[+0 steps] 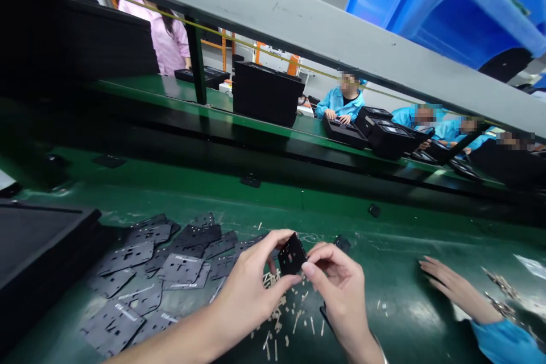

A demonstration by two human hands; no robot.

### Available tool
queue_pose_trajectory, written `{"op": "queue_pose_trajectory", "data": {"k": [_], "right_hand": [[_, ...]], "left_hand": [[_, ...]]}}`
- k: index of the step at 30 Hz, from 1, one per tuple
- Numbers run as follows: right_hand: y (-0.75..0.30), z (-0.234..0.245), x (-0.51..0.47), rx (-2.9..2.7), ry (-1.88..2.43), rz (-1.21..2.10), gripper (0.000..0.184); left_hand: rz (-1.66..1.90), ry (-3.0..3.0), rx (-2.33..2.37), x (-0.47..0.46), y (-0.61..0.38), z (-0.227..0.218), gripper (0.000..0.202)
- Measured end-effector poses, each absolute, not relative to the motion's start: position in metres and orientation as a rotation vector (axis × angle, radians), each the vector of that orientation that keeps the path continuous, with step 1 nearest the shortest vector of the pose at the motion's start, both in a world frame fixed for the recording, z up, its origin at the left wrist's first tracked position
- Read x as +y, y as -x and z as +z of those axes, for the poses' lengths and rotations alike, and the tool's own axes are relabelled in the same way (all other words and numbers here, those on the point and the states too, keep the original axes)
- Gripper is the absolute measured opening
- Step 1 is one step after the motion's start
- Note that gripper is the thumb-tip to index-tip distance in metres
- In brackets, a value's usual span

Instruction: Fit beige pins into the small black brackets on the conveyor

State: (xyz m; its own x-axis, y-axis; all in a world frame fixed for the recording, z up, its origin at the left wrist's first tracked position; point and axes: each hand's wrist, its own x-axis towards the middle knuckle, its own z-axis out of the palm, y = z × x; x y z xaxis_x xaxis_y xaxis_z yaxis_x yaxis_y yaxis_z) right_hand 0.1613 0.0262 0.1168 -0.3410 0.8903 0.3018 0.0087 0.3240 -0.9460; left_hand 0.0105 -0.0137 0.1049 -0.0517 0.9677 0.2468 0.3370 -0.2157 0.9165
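My left hand (251, 284) and my right hand (341, 290) pinch a small black perforated plate (292, 254) between their fingertips, above the green belt (396, 296). Its edge meets the fingers of both hands. Pale slivers of scrap (279, 313) lie scattered just below my hands. To the left of my left hand spreads a loose heap of flat black punched plates (179, 269) with shiny strips on them. A co-worker's hand (456, 290) in a blue sleeve rests on the belt to the right of my right hand.
A large black box (38, 256) stands at the left belt edge. A grey beam (273, 17) crosses overhead, with blue bins (452, 0) above it. Beyond, a second green belt carries black boxes (267, 92), with blue-sleeved workers (341, 102) and a person in pink (162, 40).
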Motion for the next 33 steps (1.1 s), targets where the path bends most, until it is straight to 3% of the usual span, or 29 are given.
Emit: {"op": "queue_pose_trajectory", "data": {"k": [11, 24, 27, 31, 33], "right_hand": [[-0.165, 0.114, 0.029, -1.518, 0.788, 1.439, 0.008], [-0.166, 0.123, 0.041, -1.434, 0.942, 1.841, 0.024], [-0.172, 0.124, 0.053, -1.745, 1.062, 1.563, 0.020], [-0.189, 0.115, 0.076, -2.300, 1.528, 0.638, 0.014], [-0.199, 0.104, 0.083, -2.475, 1.691, 0.404, 0.015]], "left_hand": [[1.407, -1.832, 1.373, -0.013, -0.007, 0.097, 0.045], [1.408, -2.242, 1.186, -0.007, 0.001, 0.092, 0.055], [1.270, -2.260, 1.330, 0.007, 0.003, 0.085, 0.052], [0.938, -2.149, 1.761, 0.063, 0.001, 0.065, 0.047], [0.917, -2.120, 1.822, 0.099, -0.003, 0.058, 0.043]]}}
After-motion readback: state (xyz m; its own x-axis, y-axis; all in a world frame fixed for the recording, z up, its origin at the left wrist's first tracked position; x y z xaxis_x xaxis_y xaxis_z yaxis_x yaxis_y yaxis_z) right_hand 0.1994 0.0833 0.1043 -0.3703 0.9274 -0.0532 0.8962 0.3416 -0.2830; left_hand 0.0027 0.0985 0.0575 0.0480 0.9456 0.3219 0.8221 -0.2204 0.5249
